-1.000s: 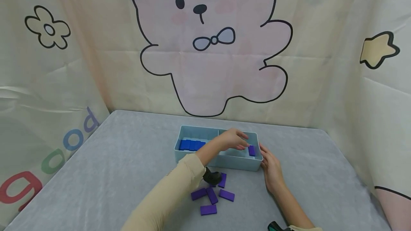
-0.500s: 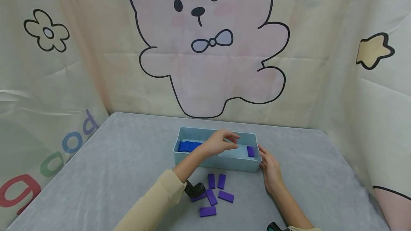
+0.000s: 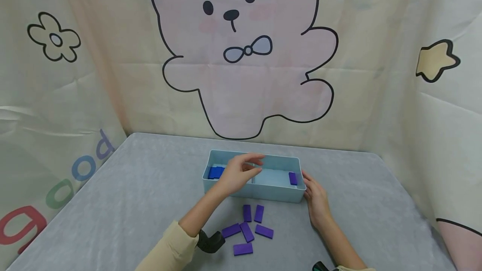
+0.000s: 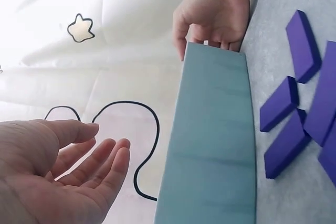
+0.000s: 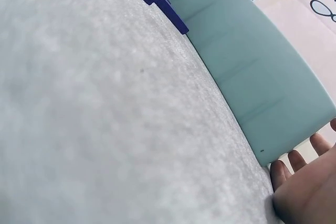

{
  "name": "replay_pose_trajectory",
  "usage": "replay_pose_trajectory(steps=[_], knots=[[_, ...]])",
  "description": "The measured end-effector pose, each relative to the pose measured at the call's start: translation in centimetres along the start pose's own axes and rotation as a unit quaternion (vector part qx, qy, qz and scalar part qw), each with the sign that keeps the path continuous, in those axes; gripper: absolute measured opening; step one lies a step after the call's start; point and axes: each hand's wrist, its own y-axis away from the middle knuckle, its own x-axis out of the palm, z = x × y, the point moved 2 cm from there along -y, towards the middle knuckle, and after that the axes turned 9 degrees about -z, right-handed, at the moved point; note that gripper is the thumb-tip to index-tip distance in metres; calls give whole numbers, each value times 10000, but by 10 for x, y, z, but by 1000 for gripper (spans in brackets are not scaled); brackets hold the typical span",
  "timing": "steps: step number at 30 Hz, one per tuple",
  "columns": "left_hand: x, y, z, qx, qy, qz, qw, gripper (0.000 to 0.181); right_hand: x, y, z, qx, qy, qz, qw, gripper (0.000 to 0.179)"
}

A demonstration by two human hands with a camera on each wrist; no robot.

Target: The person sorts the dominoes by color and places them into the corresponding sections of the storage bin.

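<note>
My left hand (image 3: pixel 236 175) hovers over the light blue box (image 3: pixel 276 193), its fingers loosely spread and nothing between them. In the left wrist view, the left hand (image 4: pixel 79 174) shows bare fingertips beside the box wall (image 4: pixel 212 129). At the box's right end, my right hand (image 3: pixel 317 200) rests its fingers against the outside of the end wall, as the right wrist view also shows with that hand (image 5: pixel 310 182). Inside the right compartment, one purple tile (image 3: pixel 293 178) lies near the end wall. Blue tiles (image 3: pixel 216 172) sit in the left compartment, partly hidden behind the left hand.
Several loose purple tiles (image 3: pixel 246 232) lie on the grey cloth-covered table (image 3: pixel 150 204) in front of the box. A divider (image 3: pixel 253 175) splits the box in two. A printed curtain (image 3: pixel 241 95) hangs behind the table.
My left hand has drawn away leftward from the purple tile in the right compartment, its forearm uncovering more loose tiles. The right hand stays at the box's end.
</note>
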Motion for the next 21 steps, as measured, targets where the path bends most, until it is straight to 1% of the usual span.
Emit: replay_pose_trajectory(steps=[3,6,11,17,20,21], knots=[[-5,7,3,65,-74,-185,9998,36,0,0,-1,34,20,-21,10000,54],[-8,12,5,72,-101,-286,9995,34,1,1,-1,64,36,-33,10000,54],[-11,19,5,29,-109,-284,9995,30,0,1,-1,94,57,-94,9999,54],[-13,27,8,-50,-149,-106,9998,27,1,2,1,53,54,-110,9999,54],[-15,31,10,-24,-225,106,9997,25,1,2,1,20,18,-80,10000,54],[-16,32,11,30,-267,202,9994,24,1,3,2,6,13,-73,10000,54]])
